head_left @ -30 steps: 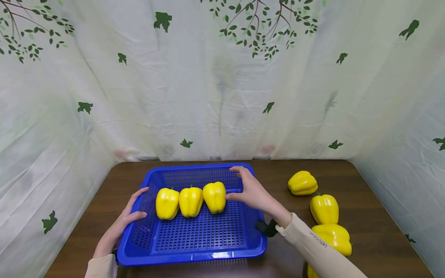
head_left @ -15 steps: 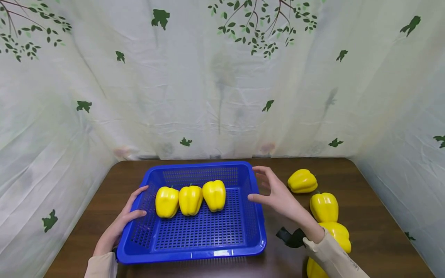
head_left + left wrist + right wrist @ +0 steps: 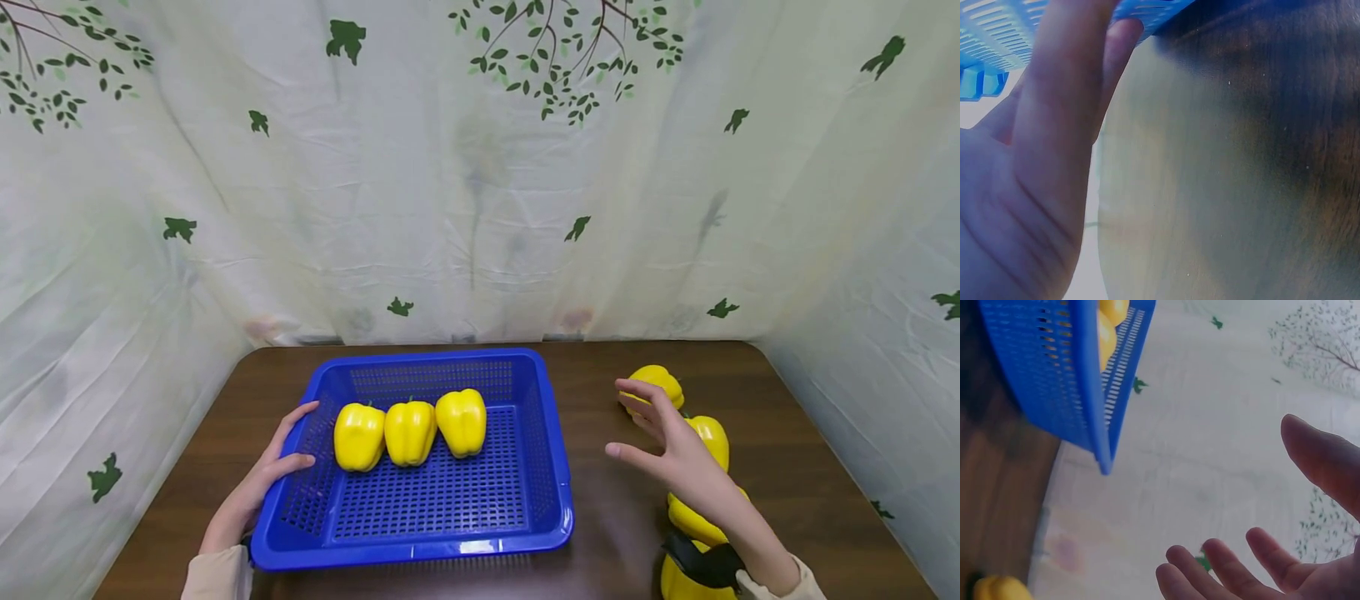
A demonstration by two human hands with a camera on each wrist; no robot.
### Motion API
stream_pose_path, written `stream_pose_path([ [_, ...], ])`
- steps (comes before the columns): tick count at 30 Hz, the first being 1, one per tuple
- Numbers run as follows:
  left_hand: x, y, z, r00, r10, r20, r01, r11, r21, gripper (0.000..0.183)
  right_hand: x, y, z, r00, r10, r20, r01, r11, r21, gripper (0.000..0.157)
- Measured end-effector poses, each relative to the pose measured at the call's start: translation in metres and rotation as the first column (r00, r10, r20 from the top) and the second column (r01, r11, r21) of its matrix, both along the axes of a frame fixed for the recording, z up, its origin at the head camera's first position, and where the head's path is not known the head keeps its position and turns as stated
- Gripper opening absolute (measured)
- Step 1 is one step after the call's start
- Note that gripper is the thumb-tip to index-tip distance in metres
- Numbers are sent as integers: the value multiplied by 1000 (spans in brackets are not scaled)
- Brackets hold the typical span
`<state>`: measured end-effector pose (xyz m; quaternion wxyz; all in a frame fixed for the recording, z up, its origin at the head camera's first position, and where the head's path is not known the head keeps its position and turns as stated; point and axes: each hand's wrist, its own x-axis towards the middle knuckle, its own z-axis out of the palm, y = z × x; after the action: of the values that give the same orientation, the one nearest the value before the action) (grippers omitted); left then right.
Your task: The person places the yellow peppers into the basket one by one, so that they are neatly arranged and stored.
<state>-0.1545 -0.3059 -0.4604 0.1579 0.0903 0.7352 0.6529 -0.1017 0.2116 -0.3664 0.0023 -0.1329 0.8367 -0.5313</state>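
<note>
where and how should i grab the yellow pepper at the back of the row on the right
Grip the back pepper around its rounded middle, probably from above and its left: table shows between it and the blue basket, while the next pepper sits close at its near right. It seems to lie sideways, so the right hand, which partly hides it, could span its body.

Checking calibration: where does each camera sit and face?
Head: worn on head, forward-down at blue perforated plastic basket, yellow bell peppers; left hand, right hand show.
Left wrist: worn there; looks past that hand at basket, brown wooden table.
Right wrist: worn there; past that hand at basket, white leaf-printed cloth.
Head and right wrist share peppers.
</note>
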Motion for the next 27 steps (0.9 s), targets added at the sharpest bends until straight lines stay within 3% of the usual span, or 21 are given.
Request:
stream_pose_path([
  [5,0,0,0,1000,-1,-3,1,1000,4,68,19,10,-8,997,-50,63,49,999,18,65],
  [17,1,-2,-2,1000,-11,-3,11,999,35,67,58,30,-45,982,-153,114,147,987,57,63],
  [22,1,-1,-3,1000,-10,7,10,998,57,68,70,39,-65,969,-213,122,202,975,96,62],
  [27,1,0,-2,1000,-17,7,17,998,56,68,84,43,-87,962,-269,48,264,960,93,63],
])
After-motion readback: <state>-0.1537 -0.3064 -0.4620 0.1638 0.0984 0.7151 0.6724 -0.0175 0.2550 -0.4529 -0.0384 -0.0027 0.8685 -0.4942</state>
